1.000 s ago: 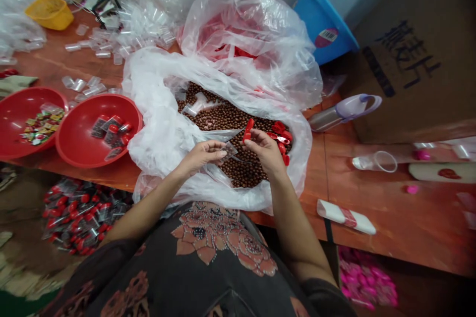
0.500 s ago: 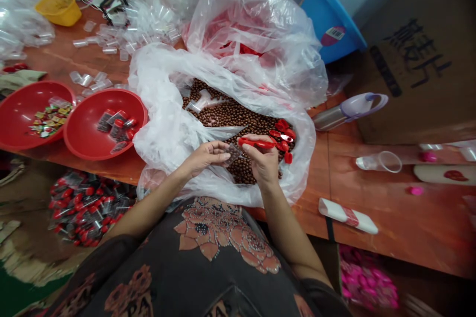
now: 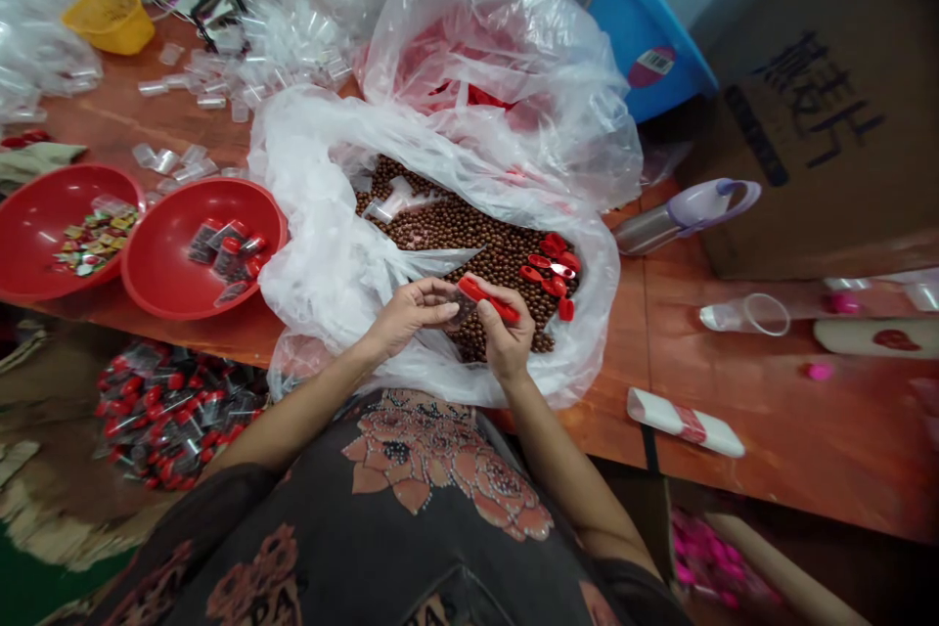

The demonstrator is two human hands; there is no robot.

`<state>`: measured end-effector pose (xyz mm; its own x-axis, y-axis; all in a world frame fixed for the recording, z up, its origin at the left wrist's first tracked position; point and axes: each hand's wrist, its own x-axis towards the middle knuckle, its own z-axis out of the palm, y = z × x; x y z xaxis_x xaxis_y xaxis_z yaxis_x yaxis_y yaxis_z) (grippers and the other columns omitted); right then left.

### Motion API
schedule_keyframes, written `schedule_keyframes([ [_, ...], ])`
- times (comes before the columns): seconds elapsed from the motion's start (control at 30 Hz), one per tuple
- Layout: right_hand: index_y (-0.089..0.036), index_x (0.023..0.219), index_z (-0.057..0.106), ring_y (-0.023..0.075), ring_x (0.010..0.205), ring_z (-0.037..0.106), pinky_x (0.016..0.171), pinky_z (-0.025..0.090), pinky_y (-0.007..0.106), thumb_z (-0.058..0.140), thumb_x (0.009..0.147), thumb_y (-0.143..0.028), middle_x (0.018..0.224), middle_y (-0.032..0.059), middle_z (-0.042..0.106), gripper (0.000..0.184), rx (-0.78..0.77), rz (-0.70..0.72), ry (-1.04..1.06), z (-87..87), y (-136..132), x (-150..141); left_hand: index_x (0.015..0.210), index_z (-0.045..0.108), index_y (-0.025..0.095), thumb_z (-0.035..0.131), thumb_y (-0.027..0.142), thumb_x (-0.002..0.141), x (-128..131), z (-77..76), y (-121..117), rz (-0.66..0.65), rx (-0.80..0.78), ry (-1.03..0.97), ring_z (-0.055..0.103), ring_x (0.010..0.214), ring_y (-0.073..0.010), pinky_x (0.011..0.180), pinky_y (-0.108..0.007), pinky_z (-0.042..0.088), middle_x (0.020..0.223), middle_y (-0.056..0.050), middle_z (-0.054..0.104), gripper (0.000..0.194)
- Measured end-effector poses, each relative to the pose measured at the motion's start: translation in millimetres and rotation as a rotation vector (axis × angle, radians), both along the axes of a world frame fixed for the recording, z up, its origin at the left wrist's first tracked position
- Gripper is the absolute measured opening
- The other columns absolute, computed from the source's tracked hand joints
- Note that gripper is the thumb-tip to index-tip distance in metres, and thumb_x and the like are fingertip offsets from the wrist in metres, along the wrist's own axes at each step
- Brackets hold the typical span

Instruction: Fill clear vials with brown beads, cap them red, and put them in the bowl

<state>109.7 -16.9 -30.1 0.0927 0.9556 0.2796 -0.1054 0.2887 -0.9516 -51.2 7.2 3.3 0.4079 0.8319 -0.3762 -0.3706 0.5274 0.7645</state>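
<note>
My left hand (image 3: 411,315) pinches a small clear plastic container (image 3: 465,305) filled with brown balls. Gripped in my right hand (image 3: 508,335), a red plastic cap (image 3: 487,297) meets the container's open end; whether it is seated I cannot tell. Both hands are above a white plastic bag (image 3: 300,196), spread wide around a mass of small brown balls (image 3: 440,230). Several loose red caps (image 3: 556,284) lie on the balls to the right of my hands. Toward the back of the bag, clear empty containers (image 3: 380,209) rest on the balls.
Left of the bag stand a red bowl (image 3: 154,279) of filled containers and another (image 3: 29,259) with wrapped pieces. Filled containers (image 3: 172,416) are heaped below the table edge. A bottle (image 3: 652,227) and carton (image 3: 822,117) stand right. A blurred forearm-like shape (image 3: 778,567) crosses pink pieces lower right.
The red cap, first upright in my right hand, has been turned and brought against the container in my left hand. A forearm-like shape has entered at the lower right.
</note>
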Motion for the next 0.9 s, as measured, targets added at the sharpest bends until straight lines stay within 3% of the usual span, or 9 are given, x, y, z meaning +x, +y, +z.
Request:
schedule_keyframes([
  [0.17, -0.032, 0.127, 0.048, 0.0243, 0.131, 0.058, 0.113, 0.047, 0.049, 0.085, 0.073, -0.033, 0.139, 0.0069, 0.061, 0.066, 0.171, 0.103, -0.116, -4.5, 3.1, 2.7, 0.091, 0.069, 0.013, 0.086, 0.022, 0.064, 6.6, 2.6, -5.0, 0.074, -0.018, -0.035, 0.065, 0.067, -0.0093, 0.064, -0.02, 0.051, 0.08, -0.002, 0.072, 0.034],
  [0.33, -0.032, 0.133, 0.041, 0.0254, 0.133, 0.056, 0.112, 0.047, 0.05, 0.089, 0.066, -0.031, 0.141, 0.0083, 0.058, 0.082, 0.246, 0.175, -0.236, -8.0, 8.9, 6.9, 0.089, 0.065, 0.015, 0.085, 0.022, 0.064, 8.5, 3.1, -11.4, 0.105, -0.07, -0.08, 0.065, 0.067, -0.0103, 0.065, -0.022, 0.051, 0.08, -0.001, 0.071, 0.033],
  [0.57, -0.032, 0.126, 0.049, 0.0282, 0.127, 0.059, 0.11, 0.046, 0.055, 0.088, 0.064, -0.044, 0.132, 0.0081, 0.062, 0.074, 0.161, 0.126, -0.386, 0.1, 11.1, 10.3, 0.1, 0.064, 0.015, 0.084, 0.031, 0.068, 8.6, 7.1, -13.1, 0.017, -0.048, -0.101, 0.069, 0.069, -0.0131, 0.068, -0.024, 0.054, 0.084, -0.005, 0.073, 0.041],
  [0.7, -0.03, 0.123, 0.059, 0.0312, 0.13, 0.054, 0.113, 0.042, 0.055, 0.088, 0.057, -0.058, 0.135, 0.0093, 0.059, 0.078, 0.126, 0.246, -0.473, 7.4, 11.7, 14.7, 0.112, 0.065, 0.014, 0.078, 0.05, 0.075, 7.8, 8.3, -11.8, -0.027, -0.045, -0.109, 0.07, 0.069, -0.0164, 0.063, -0.026, 0.055, 0.091, -0.009, 0.073, 0.053],
  [0.8, -0.03, 0.125, 0.057, 0.0272, 0.124, 0.06, 0.107, 0.049, 0.05, 0.078, 0.071, -0.06, 0.13, 0.0088, 0.064, 0.065, -0.031, 0.274, -0.218, 3.4, 10.3, 13.6, 0.116, 0.065, 0.014, 0.077, 0.052, 0.075, 6.4, 8.2, -12.9, -0.034, 0.008, -0.063, 0.067, 0.066, -0.0144, 0.062, -0.026, 0.055, 0.087, -0.007, 0.072, 0.057],
  [0.9, -0.03, 0.114, 0.059, 0.0216, 0.103, 0.071, 0.089, 0.059, 0.042, 0.071, 0.083, -0.05, 0.112, 0.0033, 0.074, 0.039, -0.184, 0.13, 0.065, -0.5, 8.1, 7.4, 0.118, 0.065, 0.016, 0.074, 0.053, 0.078, 5.5, 5.7, -14.6, -0.083, 0.099, 0.023, 0.064, 0.066, -0.0126, 0.061, -0.026, 0.054, 0.085, -0.005, 0.07, 0.056],
])
